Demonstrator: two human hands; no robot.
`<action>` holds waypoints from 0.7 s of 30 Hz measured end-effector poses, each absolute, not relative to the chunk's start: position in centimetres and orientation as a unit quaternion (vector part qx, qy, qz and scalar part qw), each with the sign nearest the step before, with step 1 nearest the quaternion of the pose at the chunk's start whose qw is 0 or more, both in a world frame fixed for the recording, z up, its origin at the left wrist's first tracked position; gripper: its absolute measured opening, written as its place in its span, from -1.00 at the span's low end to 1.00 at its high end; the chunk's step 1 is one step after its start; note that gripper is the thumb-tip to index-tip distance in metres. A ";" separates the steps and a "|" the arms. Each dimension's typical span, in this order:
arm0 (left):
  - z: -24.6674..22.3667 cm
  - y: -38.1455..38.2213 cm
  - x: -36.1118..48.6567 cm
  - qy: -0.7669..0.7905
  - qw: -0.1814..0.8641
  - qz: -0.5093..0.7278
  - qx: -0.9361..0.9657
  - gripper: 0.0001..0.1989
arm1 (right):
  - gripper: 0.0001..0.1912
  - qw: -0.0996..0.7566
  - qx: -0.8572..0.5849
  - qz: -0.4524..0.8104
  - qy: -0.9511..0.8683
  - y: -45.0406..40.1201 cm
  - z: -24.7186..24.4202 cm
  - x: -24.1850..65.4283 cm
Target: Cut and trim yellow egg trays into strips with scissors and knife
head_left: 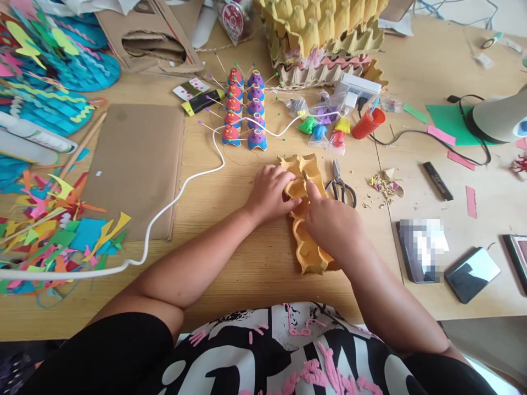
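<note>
A yellow egg-carton piece lies on the wooden table in front of me, its long side running away from me. My left hand rests on its left edge, with fingers curled round the rim. Above the carton's right side, my right hand is closed round a small cutter, whose dark tip points at a cup; most of it is hidden by the fingers. Black-handled scissors lie just right of the carton.
Two rows of painted carton caterpillars stand beyond, crossed by a white cable. Brown cardboard and paper scraps lie left. A red cup, clay bags and phones are right; stacked egg trays stand behind.
</note>
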State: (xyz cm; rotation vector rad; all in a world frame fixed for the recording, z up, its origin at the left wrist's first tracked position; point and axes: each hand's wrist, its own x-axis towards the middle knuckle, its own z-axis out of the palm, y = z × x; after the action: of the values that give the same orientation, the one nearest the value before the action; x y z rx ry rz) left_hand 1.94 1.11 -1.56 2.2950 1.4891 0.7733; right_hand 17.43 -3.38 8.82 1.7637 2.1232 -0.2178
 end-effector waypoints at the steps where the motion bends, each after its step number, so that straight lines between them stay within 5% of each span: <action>1: -1.6 1.1 1.9 0.517 0.150 0.272 0.798 -0.53 | -0.34 0.184 0.622 -0.077 0.757 -3.2 8.7 17.4; 21: -1.9 1.0 2.0 0.512 0.133 0.294 0.796 -0.51 | -0.41 0.065 0.617 -0.236 0.748 -0.8 9.0 20.9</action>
State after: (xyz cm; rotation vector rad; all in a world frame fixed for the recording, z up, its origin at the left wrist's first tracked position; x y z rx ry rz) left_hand 2.01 1.05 -1.86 2.3089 1.4867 0.8518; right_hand 20.93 -0.82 9.00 1.8627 2.2568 -0.7124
